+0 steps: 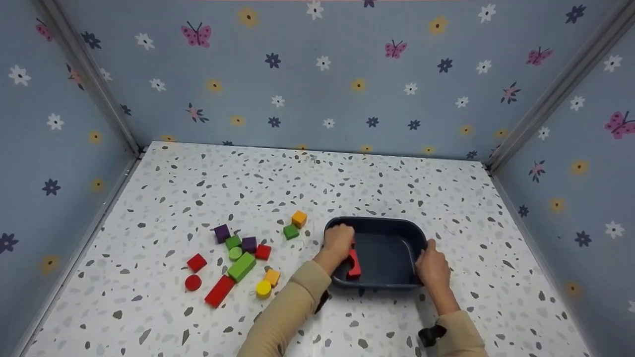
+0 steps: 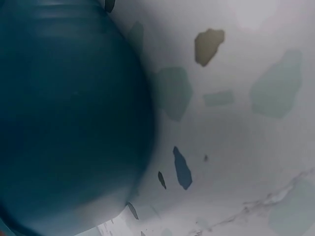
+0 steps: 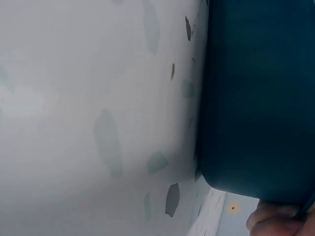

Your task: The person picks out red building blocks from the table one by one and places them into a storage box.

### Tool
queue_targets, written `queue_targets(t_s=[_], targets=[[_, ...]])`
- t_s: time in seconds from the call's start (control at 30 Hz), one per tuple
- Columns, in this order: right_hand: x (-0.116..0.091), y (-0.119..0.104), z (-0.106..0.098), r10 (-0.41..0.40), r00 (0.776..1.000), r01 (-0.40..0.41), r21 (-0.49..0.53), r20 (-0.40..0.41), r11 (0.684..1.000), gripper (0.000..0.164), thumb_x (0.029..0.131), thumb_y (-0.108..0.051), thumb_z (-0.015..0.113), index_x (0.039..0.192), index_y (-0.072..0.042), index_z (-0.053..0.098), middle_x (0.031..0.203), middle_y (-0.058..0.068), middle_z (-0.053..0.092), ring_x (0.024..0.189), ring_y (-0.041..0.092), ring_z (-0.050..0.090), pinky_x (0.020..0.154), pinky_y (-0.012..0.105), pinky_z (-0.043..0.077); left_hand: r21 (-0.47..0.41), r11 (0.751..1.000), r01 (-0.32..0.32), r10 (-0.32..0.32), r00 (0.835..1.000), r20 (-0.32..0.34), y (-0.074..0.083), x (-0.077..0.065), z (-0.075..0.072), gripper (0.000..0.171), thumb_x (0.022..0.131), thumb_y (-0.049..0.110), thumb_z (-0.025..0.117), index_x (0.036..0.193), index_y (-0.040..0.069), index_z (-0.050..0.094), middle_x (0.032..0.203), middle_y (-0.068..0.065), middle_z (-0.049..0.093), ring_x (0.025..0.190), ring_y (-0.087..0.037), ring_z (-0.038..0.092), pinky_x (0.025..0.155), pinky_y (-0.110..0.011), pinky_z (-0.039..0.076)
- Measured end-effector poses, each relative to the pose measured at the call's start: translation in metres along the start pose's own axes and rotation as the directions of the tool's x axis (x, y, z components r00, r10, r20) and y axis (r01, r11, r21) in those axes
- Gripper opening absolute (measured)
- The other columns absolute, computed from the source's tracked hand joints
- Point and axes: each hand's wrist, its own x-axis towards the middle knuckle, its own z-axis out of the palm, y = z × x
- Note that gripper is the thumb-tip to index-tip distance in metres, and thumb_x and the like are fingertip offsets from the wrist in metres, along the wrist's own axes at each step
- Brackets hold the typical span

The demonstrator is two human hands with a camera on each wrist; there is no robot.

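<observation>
A dark blue rectangular tub point(image 1: 384, 286) stands on the speckled table between two hands. On its left rim is my left hand point(image 1: 338, 244), fingers curled over the edge. A red arch-shaped block point(image 1: 354, 265) lies inside the tub against that side, partly covered by this hand. My right hand point(image 1: 433, 265) grips the opposite rim. Up close, the left wrist view shows only the tub's outer wall point(image 2: 74, 118) and table. In the right wrist view, curled fingers point(image 3: 273, 220) hold the rim beside the tub's wall point(image 3: 261, 98).
Left of the tub lie several loose blocks, including a long red block point(image 1: 220, 291), a long green block point(image 1: 242, 267), a yellow cylinder point(image 1: 263, 289) and a purple cube point(image 1: 222, 233). An orange cube point(image 1: 299, 218) sits nearer the tub. Patterned blue walls point(image 1: 317, 74) enclose the table.
</observation>
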Motion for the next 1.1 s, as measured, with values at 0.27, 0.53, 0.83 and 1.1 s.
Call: queue_targets(t_s=[0.27, 0.53, 0.83, 1.1], targets=[[0.0, -0.001, 0.001, 0.009, 1.0, -0.009, 0.003, 0.006, 1.0, 0.025, 0.088, -0.007, 0.042, 0.11, 0.004, 0.04, 0.081, 0.031, 0.057, 0.069, 0.043, 0.058, 0.05, 0.048, 0.043, -0.03, 0.999, -0.017, 0.017, 1.0, 0.0, -0.003, -0.005, -0.008, 0.008, 0.075, 0.012, 0.067, 0.079, 0.007, 0.063, 0.082, -0.009, 0.058, 0.075, -0.022, 0.058, 0.064, -0.034, 0.049], [0.0, 0.0, -0.001, 0.007, 1.0, -0.007, 0.006, 0.007, 1.0, 0.024, 0.088, -0.008, 0.041, 0.108, 0.004, 0.04, 0.083, 0.032, 0.056, 0.071, 0.045, 0.056, 0.051, 0.051, 0.042, -0.131, 0.991, -0.012, -0.003, 0.994, -0.113, -0.007, -0.012, -0.014, 0.016, 0.08, 0.02, 0.064, 0.086, 0.006, 0.06, 0.085, -0.007, 0.057, 0.08, -0.021, 0.057, 0.067, -0.033, 0.048], [0.001, 0.001, 0.0, -0.001, 1.0, 0.001, 0.005, 0.0, 1.0, 0.028, 0.088, -0.007, 0.041, 0.112, 0.007, 0.04, 0.082, 0.033, 0.056, 0.069, 0.044, 0.057, 0.051, 0.05, 0.043, -0.209, 0.975, -0.08, 0.017, 0.957, -0.289, -0.008, -0.021, -0.022, 0.02, 0.083, 0.019, 0.061, 0.096, 0.003, 0.062, 0.089, -0.007, 0.058, 0.082, -0.019, 0.058, 0.07, -0.031, 0.048], [0.001, 0.002, -0.001, 0.025, 0.999, -0.025, 0.009, 0.032, 1.0, 0.024, 0.089, -0.008, 0.04, 0.109, 0.004, 0.04, 0.085, 0.032, 0.056, 0.073, 0.044, 0.057, 0.053, 0.05, 0.042, -0.243, 0.965, -0.097, 0.002, 0.932, -0.363, -0.018, -0.032, -0.032, 0.019, 0.083, 0.016, 0.061, 0.095, 0.002, 0.062, 0.086, -0.007, 0.058, 0.079, -0.02, 0.058, 0.069, -0.031, 0.048]])
